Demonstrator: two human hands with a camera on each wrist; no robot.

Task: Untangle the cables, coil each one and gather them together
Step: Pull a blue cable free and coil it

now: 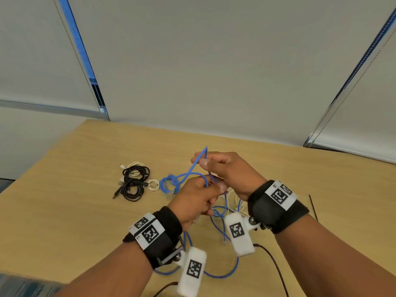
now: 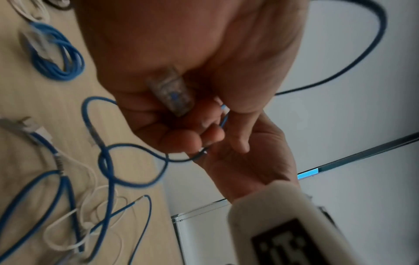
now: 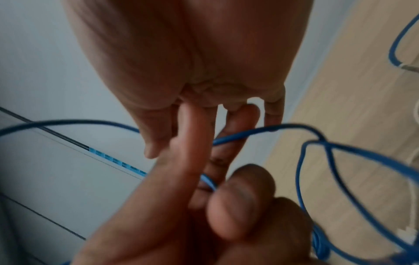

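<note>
Both hands are raised over the wooden table point(image 1: 64, 211) and work one blue cable point(image 1: 188, 173). My right hand point(image 1: 201, 160) pinches a raised loop of it between thumb and fingers. My left hand point(image 1: 205, 189), just below, curls round the same cable and holds its clear plug point(image 2: 172, 93) in the palm. In the right wrist view the blue cable point(image 3: 249, 134) passes between the fingers of both hands. More of it hangs down into a loose tangle of blue and white cables point(image 1: 231, 202) beneath my wrists, also seen as the tangle point(image 2: 75, 206).
A coiled blue cable point(image 1: 169, 186) lies on the table left of my hands, seen too as the blue coil point(image 2: 56, 59). Further left sit coiled black cables point(image 1: 134, 181) and white cables point(image 1: 154, 185). Grey blinds point(image 1: 214, 61) rise behind the table.
</note>
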